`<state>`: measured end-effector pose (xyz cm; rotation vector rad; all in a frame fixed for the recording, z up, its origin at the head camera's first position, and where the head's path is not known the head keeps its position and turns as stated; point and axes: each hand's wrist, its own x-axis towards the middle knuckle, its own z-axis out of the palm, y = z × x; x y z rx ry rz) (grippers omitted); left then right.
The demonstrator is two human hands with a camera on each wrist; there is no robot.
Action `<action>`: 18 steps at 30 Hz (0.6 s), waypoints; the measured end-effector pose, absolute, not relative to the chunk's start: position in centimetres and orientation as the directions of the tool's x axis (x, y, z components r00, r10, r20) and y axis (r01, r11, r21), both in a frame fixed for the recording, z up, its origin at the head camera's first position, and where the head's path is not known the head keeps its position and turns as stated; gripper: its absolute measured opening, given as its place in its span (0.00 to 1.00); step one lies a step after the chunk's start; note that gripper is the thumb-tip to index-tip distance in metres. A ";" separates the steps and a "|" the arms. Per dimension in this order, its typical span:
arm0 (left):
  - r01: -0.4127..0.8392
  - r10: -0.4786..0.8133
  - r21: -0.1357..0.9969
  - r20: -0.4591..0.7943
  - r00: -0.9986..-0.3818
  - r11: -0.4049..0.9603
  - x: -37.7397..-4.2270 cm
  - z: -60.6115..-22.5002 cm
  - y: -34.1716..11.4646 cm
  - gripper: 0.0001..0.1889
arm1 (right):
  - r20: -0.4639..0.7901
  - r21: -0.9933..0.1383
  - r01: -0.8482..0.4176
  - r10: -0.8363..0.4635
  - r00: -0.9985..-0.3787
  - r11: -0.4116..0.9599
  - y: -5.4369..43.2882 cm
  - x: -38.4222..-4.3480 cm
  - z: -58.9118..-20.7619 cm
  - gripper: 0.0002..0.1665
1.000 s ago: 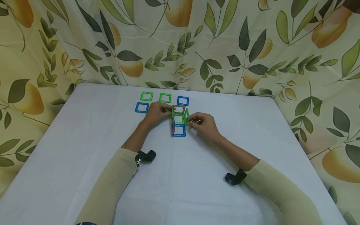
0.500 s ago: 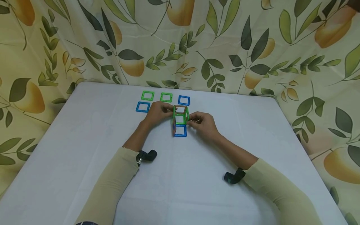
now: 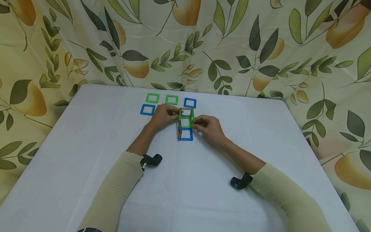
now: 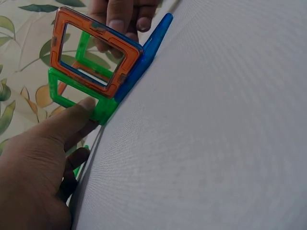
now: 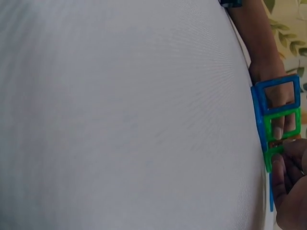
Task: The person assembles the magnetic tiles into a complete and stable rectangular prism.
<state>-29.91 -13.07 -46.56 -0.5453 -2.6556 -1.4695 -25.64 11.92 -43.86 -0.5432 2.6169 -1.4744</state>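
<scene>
Magnetic square tiles stand joined on the white table. A green tile [image 3: 186,127] and a blue tile [image 3: 185,140] lie flat as its floor. My left hand [image 3: 162,115] pinches the upright green tile [image 4: 101,111] on the left side, thumb on its near face. In front of that stands an orange tile [image 4: 87,84] with a blue edge. Another orange-brown tile closes the back. My right hand [image 3: 211,129] pinches a green tile [image 3: 193,118] upright along the right side of the green floor tile, thumb and fingertips at its outer face.
Behind the joined tiles, two loose green tiles [image 3: 152,102] and a blue tile [image 3: 189,107] lie in a row. Another blue tile [image 3: 147,114] lies left of my left hand. A leaf-and-fruit patterned cloth [image 3: 200,74] hangs behind the table [image 3: 185,193].
The green tile in my right hand has swung from leaning outward to standing upright against the right side of the joined tiles. My left hand holds its place.
</scene>
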 end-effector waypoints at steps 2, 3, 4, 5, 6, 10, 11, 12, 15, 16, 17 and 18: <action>0.331 0.277 0.812 0.218 -0.936 0.480 -29.9 -46.6 -13.1 0.10 | 0.098 -0.843 -0.263 -0.347 -0.933 0.469 11.9 -25.6 -43.9 0.11; 0.331 0.276 0.813 0.218 -0.936 0.479 -30.0 -46.6 -13.1 0.10 | 0.099 -0.843 -0.263 -0.346 -0.933 0.469 11.9 -25.6 -43.9 0.11; 0.330 0.275 0.813 0.218 -0.936 0.479 -30.0 -46.6 -13.1 0.10 | 0.100 -0.844 -0.262 -0.343 -0.934 0.468 11.9 -25.5 -43.9 0.11; 0.330 0.275 0.813 0.218 -0.937 0.480 -30.0 -46.6 -13.1 0.10 | 0.102 -0.843 -0.263 -0.341 -0.934 0.470 11.9 -25.5 -43.9 0.11; 0.329 0.275 0.813 0.216 -0.937 0.481 -30.0 -46.6 -13.1 0.10 | 0.102 -0.843 -0.262 -0.338 -0.935 0.470 11.9 -25.5 -43.9 0.11; 0.327 0.273 0.812 0.215 -0.938 0.483 -30.0 -46.6 -13.1 0.10 | 0.098 -0.842 -0.256 -0.332 -0.938 0.476 11.9 -25.4 -44.1 0.12; 0.326 0.272 0.813 0.215 -0.938 0.482 -30.0 -46.6 -13.1 0.10 | 0.097 -0.839 -0.257 -0.332 -0.938 0.479 11.9 -25.4 -44.1 0.12; 0.327 0.272 0.814 0.216 -0.938 0.481 -30.0 -46.7 -13.1 0.10 | 0.094 -0.839 -0.253 -0.330 -0.939 0.482 11.8 -25.4 -44.2 0.12; 0.327 0.271 0.815 0.218 -0.938 0.478 -30.1 -46.7 -13.1 0.11 | 0.091 -0.829 -0.254 -0.327 -0.941 0.499 11.7 -25.4 -44.2 0.11; 0.327 0.271 0.815 0.218 -0.938 0.478 -30.1 -46.7 -13.1 0.11 | 0.094 -0.826 -0.258 -0.328 -0.940 0.502 11.6 -25.3 -44.2 0.11; 0.325 0.269 0.816 0.216 -0.938 0.477 -30.1 -46.7 -13.1 0.11 | 0.095 -0.823 -0.258 -0.326 -0.941 0.505 11.6 -25.3 -44.2 0.10; 0.324 0.269 0.817 0.216 -0.939 0.477 -30.1 -46.8 -13.1 0.11 | 0.095 -0.820 -0.259 -0.324 -0.941 0.511 11.5 -25.3 -44.3 0.09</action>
